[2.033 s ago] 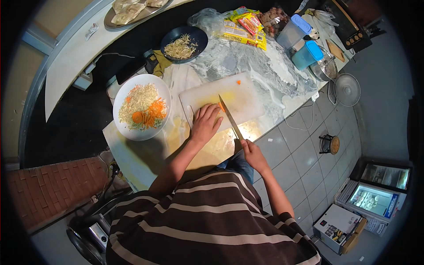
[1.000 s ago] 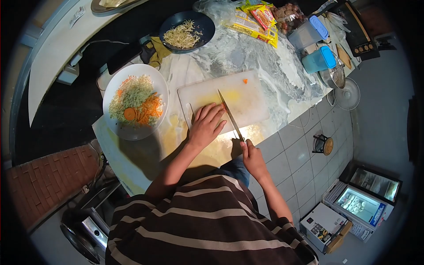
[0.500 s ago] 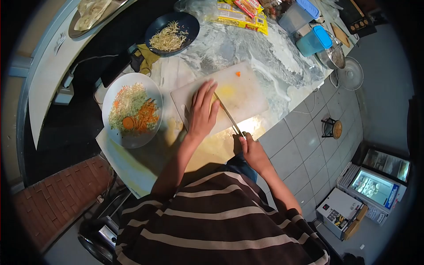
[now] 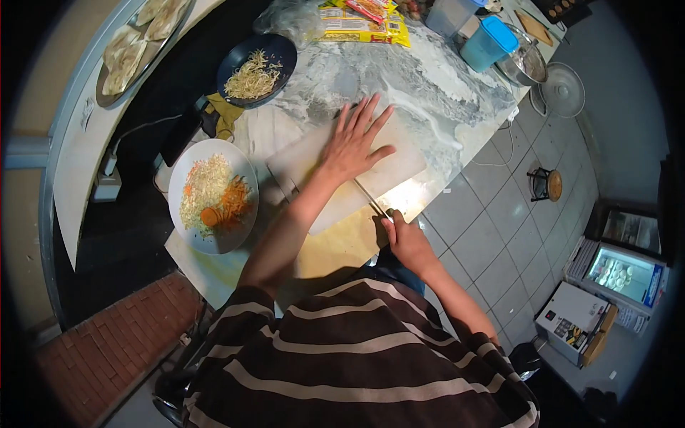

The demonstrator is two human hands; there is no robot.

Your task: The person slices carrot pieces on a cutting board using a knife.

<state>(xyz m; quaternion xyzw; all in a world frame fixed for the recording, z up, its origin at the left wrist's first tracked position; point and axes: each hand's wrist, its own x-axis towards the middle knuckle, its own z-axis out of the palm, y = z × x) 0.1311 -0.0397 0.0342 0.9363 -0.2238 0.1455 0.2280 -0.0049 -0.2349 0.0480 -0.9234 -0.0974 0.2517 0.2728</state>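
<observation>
My left hand (image 4: 354, 139) is over the far part of a white cutting board (image 4: 399, 165), its fingers spread and nothing seen in them. Whether its palm touches the board I cannot tell. At the board's near right edge, my right hand (image 4: 408, 245) is closed around the handle of a knife (image 4: 371, 197). The blade points away toward the left and is partly covered by my left hand and wrist. Left of the board stands a white plate (image 4: 247, 160) bearing heaps of finely chopped pale vegetables (image 4: 209, 180) and shredded carrot (image 4: 234, 202).
A dark pan (image 4: 287, 59) with bean sprouts (image 4: 253, 76) stands beyond the plate, beside a yellow-brown cloth (image 4: 222, 114). Farther back lie yellow food packets (image 4: 364, 30), a blue-lidded container (image 4: 487, 46) and a metal bowl (image 4: 526, 64). A small stool (image 4: 548, 185) stands on the tiled floor.
My left hand has moved away from the knife blade, forward and right over the board, and its fingers have spread. The orange piece is out of sight. My right hand still holds the knife.
</observation>
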